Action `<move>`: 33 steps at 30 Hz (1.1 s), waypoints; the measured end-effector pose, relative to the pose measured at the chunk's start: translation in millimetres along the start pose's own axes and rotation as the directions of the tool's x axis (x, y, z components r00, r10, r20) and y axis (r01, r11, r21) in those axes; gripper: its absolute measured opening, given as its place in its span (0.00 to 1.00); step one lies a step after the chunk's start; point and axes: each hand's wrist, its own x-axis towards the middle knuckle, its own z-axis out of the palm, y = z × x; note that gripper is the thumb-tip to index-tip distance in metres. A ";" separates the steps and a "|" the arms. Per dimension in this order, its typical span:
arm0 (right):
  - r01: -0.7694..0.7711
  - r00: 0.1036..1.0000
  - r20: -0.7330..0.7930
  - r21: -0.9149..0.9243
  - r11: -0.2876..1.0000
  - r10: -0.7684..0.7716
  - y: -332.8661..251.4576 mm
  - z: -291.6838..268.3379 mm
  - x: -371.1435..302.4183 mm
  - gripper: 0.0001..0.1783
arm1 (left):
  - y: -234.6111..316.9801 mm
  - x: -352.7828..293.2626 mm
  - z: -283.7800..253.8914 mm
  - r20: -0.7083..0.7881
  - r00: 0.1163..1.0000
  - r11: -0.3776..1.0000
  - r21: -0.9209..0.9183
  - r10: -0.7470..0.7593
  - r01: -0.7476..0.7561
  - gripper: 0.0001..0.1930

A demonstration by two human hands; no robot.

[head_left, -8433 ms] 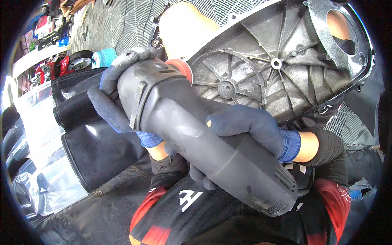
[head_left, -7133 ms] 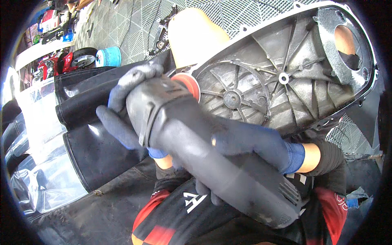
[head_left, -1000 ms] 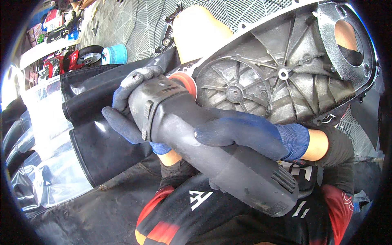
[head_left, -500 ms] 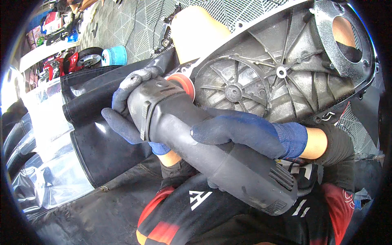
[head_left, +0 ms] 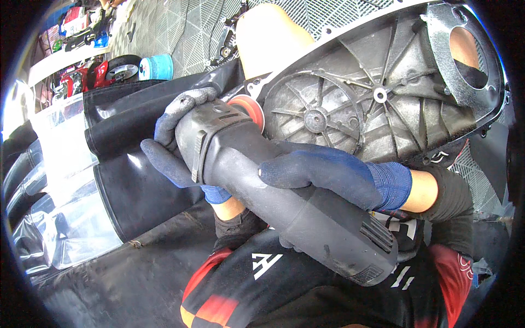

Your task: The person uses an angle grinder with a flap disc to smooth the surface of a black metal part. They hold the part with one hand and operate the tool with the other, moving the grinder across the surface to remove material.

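Across my lap lies a black angle grinder [head_left: 262, 175], slanting from upper left to lower right. A round reddish disc [head_left: 249, 111] shows behind its head. My left hand [head_left: 178, 123], in a dark blue glove, curls around the grinder's head. Gloved likewise, my right hand [head_left: 328, 172] is wrapped over the body of the tool. Beyond the tool is a large ribbed metal cover [head_left: 410, 123], its hollow inner side facing up. The disc sits against or just beside the cover's left end; which of the two cannot be made out.
A black sheet with clear plastic panels [head_left: 131, 164] spreads out on the left. Further off are a blue roll [head_left: 157, 67], a red toy-like motorbike [head_left: 90, 79] and a small dark mechanical part [head_left: 225, 46]. Grey patterned floor tiles [head_left: 191, 27] stretch along the back.
The grinder's head and my left hand have shifted slightly to the right. The metal cover has tilted a little, and the view has moved slightly. Both hands keep their hold.
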 end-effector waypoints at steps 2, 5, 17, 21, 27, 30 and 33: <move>0.038 0.999 0.014 -0.036 0.999 -0.037 3.9 -2.2 3.0 0.24 | 2.3 -3.4 -4.6 -0.014 0.999 0.992 0.122 0.034 -0.032 0.42; 0.114 0.993 0.051 -0.086 0.990 -0.110 7.9 -3.5 6.6 0.25 | 6.3 -6.6 -14.3 0.002 0.996 0.965 0.250 0.084 -0.082 0.43; 0.106 0.993 0.042 0.010 0.994 -0.106 10.3 -7.8 0.2 0.34 | 2.6 -2.8 5.8 -0.050 0.999 1.000 0.016 0.008 -0.007 0.42; 0.017 1.000 0.011 0.084 0.996 -0.018 5.2 -4.6 1.5 0.34 | 3.6 -4.6 3.3 -0.036 0.999 1.000 -0.029 -0.002 0.001 0.42; 0.028 0.999 0.029 0.085 0.996 -0.030 4.6 -5.1 3.6 0.35 | 7.6 -14.4 -2.8 -0.024 1.000 1.000 0.002 -0.017 0.017 0.42; 0.034 0.999 0.028 0.091 0.995 -0.036 3.9 -4.3 2.0 0.35 | 7.5 -11.9 -2.2 -0.016 1.000 0.999 0.046 0.003 -0.002 0.42; 0.023 0.999 0.032 0.117 0.993 -0.027 4.0 -3.6 0.5 0.35 | 6.6 -8.4 0.6 -0.009 1.000 0.997 0.080 0.015 -0.014 0.42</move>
